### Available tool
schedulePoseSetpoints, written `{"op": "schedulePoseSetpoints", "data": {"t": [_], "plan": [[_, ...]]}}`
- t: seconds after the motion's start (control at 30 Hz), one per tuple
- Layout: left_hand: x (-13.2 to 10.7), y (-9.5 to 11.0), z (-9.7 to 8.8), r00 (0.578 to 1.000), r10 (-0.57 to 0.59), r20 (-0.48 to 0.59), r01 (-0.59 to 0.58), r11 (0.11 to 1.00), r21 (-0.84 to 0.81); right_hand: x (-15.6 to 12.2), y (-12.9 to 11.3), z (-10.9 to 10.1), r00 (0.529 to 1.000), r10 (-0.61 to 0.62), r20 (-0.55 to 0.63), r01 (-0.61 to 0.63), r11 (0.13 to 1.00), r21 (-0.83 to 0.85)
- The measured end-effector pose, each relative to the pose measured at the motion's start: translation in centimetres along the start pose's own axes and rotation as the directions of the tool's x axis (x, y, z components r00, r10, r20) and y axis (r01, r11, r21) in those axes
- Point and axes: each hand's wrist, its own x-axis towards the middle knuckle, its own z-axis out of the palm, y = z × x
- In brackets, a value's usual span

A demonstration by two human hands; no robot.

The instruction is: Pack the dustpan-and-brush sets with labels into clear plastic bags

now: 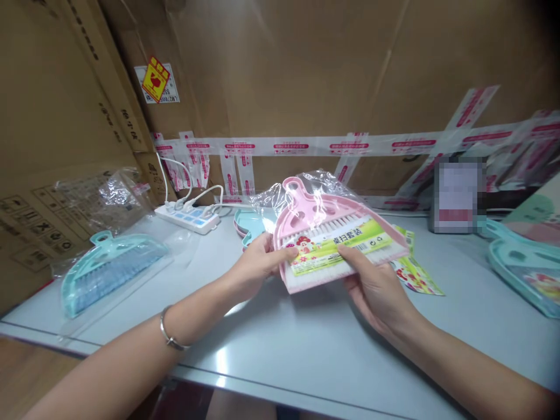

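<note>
A pink dustpan and brush set in clear plastic wrap is held up over the table, tilted, its handle pointing away from me. Across its white bristles lies a printed label card in yellow and green. My left hand is closed on the set's left side, thumb on the card. My right hand grips the lower edge, thumb on the card too and fingers underneath. Behind the set, partly hidden, are teal dustpan pieces. Some loose printed cards lie to its right.
On the left of the table lies a teal dustpan set in clear plastic. A white power strip with plugged cables stands behind. More teal dustpans are at the right, near a blurred phone-like screen. Large cardboard boxes wall the back.
</note>
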Motion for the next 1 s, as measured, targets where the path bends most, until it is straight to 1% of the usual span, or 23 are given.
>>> {"op": "schedulePoseSetpoints", "data": {"t": [0.13, 0.27, 0.3, 0.37, 0.47, 0.6, 0.7, 0.8, 0.9, 1.0], "plan": [[0.0, 0.2, -0.1, 1.0, 0.009, 0.024, -0.007, 0.997, -0.072, 0.0, 0.0, 0.0, 1.0, -0.017, -0.001, 0.017, 1.0, -0.026], [0.1, -0.4, 0.0, 0.999, 0.022, 0.031, -0.017, 0.99, -0.138, 0.1, 0.2, -0.1, 1.0, 0.009, -0.006, -0.009, 1.0, -0.018], [0.1, -0.6, 0.1, 1.0, 0.022, 0.007, -0.021, 0.989, -0.148, 0.1, 0.3, -0.1, 1.0, 0.015, -0.002, -0.015, 1.0, -0.017], [0.1, -0.8, 0.3, 0.996, 0.013, -0.088, -0.027, 0.987, -0.157, 0.1, 0.4, -0.2, 0.999, 0.029, 0.014, -0.029, 0.999, -0.013], [0.1, -0.9, 0.7, 0.976, 0.008, -0.218, -0.044, 0.986, -0.162, 0.2, 0.3, -0.2, 0.995, 0.093, 0.042, -0.094, 0.995, 0.019], [0.2, -0.7, 0.5, 0.959, 0.05, -0.279, -0.1, 0.981, -0.169, 0.8, -0.1, -0.6, 0.981, 0.172, 0.088, -0.175, 0.984, 0.028], [0.4, -0.4, 0.0, 0.96, 0.067, -0.272, -0.114, 0.981, -0.16, 1.7, -0.5, -1.3, 0.982, 0.18, 0.053, -0.177, 0.983, -0.054], [0.4, -0.1, -0.4, 0.972, 0.073, -0.224, -0.109, 0.982, -0.155, 2.4, -1.2, -1.9, 0.993, 0.117, 0.029, -0.111, 0.983, -0.144], [0.3, 0.0, -0.4, 0.978, 0.073, -0.197, -0.104, 0.983, -0.153, 2.8, -2.0, -2.0, 0.993, 0.083, 0.084, -0.068, 0.983, -0.17], [0.1, 0.0, -0.3, 0.98, 0.088, -0.177, -0.115, 0.982, -0.149, 2.7, -2.6, -1.8, 0.981, 0.132, 0.14, -0.108, 0.98, -0.166]]}}
